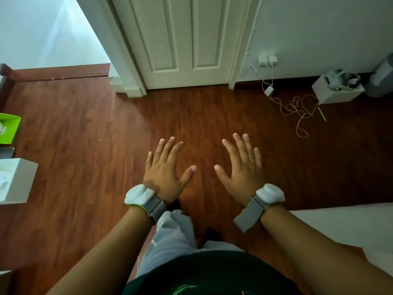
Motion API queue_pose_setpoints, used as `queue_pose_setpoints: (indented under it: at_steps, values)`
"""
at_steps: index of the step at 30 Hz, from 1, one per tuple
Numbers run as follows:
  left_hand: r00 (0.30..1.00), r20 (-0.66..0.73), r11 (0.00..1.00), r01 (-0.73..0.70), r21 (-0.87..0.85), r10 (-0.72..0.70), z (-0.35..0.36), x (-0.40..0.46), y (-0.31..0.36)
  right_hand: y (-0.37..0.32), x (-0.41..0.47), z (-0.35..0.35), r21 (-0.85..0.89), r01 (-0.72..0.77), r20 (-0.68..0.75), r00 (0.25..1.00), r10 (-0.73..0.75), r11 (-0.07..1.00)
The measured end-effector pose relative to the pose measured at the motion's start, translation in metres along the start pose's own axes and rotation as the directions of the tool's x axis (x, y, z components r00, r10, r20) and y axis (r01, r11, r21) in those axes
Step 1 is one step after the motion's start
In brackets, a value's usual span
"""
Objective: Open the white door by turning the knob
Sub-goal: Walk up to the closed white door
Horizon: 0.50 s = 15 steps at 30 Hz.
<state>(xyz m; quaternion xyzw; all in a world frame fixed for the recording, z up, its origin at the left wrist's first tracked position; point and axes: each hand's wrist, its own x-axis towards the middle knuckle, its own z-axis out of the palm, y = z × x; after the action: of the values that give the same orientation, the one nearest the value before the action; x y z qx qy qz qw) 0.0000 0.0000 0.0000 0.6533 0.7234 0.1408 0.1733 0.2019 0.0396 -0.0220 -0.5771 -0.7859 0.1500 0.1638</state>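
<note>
The white panelled door [182,39] stands shut in its frame at the top centre, across the wooden floor from me. Only its lower part shows; the knob is above the top edge and out of view. My left hand [164,169] and my right hand [242,169] are held out flat over the floor, palms down, fingers spread, holding nothing. Both are well short of the door. Each wrist wears a white sensor on a grey strap.
A wall socket with plugs [267,60] and tangled cables [297,109] lie right of the door, beside a white box [338,90] and a grey bin [382,77]. A green tray [8,127] and a white box [17,179] sit at the left. A pale surface [350,224] lies lower right.
</note>
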Motion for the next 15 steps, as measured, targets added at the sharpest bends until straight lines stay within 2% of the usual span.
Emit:
queue_pose_setpoints:
  at_steps: [6,15]
  values:
    - [0.999,-0.048,1.000,-0.004,0.002,0.004,-0.017,0.038,-0.032,-0.027,0.049,0.018,-0.047,0.031,0.020,0.999,-0.030,0.998]
    - [0.992,-0.113,0.997,0.067,0.040,-0.062,-0.061,0.100,-0.112,-0.099,0.147,0.050,-0.034,0.094,0.045,0.995,-0.093,0.995]
